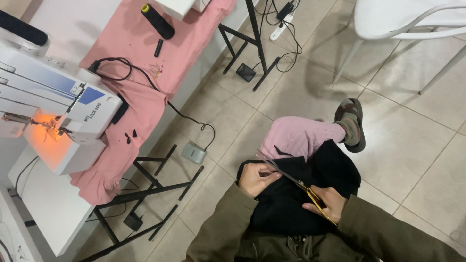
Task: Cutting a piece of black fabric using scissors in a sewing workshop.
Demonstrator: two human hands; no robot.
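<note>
So you're sitting with the black fabric (310,194) bunched in your lap, just right of and below the white sewing machine (53,106), and both hands are busy on it. Your right hand (327,204) is wrapping closed around the gold handles of the scissors (291,180), with the blades angling up and left across the cloth and sitting slightly apart. Your left hand (255,177) is curling in and pinching the fabric edge right beside the blade tips, fingers mostly closed on the cloth. A pink trouser leg (296,136) is poking out past the fabric, ending in a camo-pattern shoe (352,123) further right of the machine. The machine itself is glowing orange around the needle area and is carrying a blue panel label on its front face plus a line of dark lettering along the side. It's sitting on a white table with pink cloth (145,73) spreading out behind it, and a black thread cone (158,22) with a yellow top is lying on that cloth. Down on the tiles, right of the machine, a grey foot pedal (194,153) is lying at the end of its cord.
</note>
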